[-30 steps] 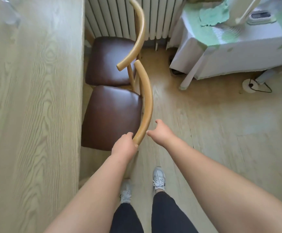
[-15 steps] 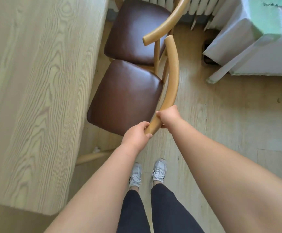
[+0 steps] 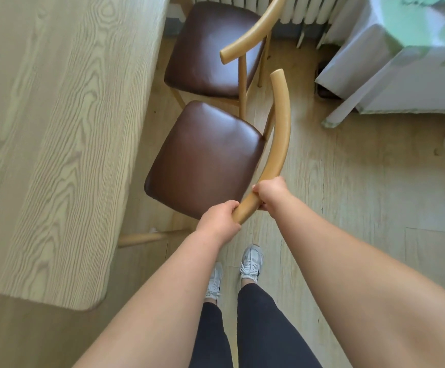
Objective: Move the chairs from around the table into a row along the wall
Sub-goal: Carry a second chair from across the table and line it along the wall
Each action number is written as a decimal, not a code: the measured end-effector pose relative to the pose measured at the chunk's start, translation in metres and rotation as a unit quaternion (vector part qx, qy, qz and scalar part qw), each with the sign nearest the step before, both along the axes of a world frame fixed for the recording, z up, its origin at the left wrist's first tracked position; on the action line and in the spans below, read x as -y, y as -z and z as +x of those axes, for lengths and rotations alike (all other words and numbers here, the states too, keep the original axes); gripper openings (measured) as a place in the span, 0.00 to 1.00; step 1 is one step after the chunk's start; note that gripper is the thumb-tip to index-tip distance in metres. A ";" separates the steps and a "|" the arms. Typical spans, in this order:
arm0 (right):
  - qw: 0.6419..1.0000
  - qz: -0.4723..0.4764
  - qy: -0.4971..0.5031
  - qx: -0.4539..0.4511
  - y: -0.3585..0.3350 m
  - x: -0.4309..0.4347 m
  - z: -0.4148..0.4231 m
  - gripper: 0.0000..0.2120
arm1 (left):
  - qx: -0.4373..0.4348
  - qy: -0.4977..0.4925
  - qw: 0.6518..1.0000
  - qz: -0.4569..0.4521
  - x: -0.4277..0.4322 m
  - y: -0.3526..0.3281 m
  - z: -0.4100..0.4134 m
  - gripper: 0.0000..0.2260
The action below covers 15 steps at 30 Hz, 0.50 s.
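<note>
Chair (image 3: pixel 205 158) now stands pulled clear of the desk (image 3: pixel 64 128), beside a second chair (image 3: pixel 210 49). Both hands, left (image 3: pixel 220 217) and right (image 3: pixel 270 192), have closed their fingers round its backrest; a second ago the right was open. Carrying can begin.

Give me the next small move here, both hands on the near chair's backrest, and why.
Probably pull the near chair back toward the feet and away from the wooden table. The left hand and right hand both grip the near end of its curved backrest, the seat sits beside the table edge, and the far chair stands close behind it, so forward is blocked.
</note>
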State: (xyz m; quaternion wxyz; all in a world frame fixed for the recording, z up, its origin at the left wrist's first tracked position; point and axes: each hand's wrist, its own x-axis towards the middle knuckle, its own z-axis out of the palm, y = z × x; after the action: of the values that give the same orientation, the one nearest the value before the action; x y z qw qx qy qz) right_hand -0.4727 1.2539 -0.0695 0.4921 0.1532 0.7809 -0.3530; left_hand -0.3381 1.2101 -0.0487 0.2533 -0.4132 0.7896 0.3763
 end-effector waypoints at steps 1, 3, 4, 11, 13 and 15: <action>1.000 0.003 0.008 0.002 0.000 -0.009 0.003 0.20 | 0.001 0.019 1.000 -0.005 -0.008 0.000 0.003 0.18; 1.000 0.011 0.021 0.002 0.000 -0.025 0.012 0.20 | 0.003 0.056 0.998 -0.015 -0.023 0.000 0.010 0.17; 1.000 0.014 0.027 0.001 0.000 -0.033 0.016 0.20 | 0.004 0.072 0.997 -0.019 -0.029 0.000 0.014 0.17; 0.993 -0.011 0.118 -0.006 0.005 -0.087 0.080 0.20 | -0.005 0.153 0.988 -0.024 -0.062 -0.001 0.067 0.18; 0.988 -0.022 0.151 -0.008 0.008 -0.098 0.104 0.20 | -0.004 0.171 0.985 -0.028 -0.065 -0.002 0.085 0.19; 0.982 -0.029 0.184 -0.006 0.010 -0.108 0.133 0.21 | 0.000 0.185 0.982 -0.031 -0.069 -0.003 0.107 0.19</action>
State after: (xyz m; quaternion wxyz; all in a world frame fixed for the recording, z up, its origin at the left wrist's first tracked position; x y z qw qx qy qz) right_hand -0.3401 1.3622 -0.0795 0.4184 0.2785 0.7314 -0.4609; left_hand -0.2309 1.2794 -0.0457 0.3055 -0.2675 0.8638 0.2983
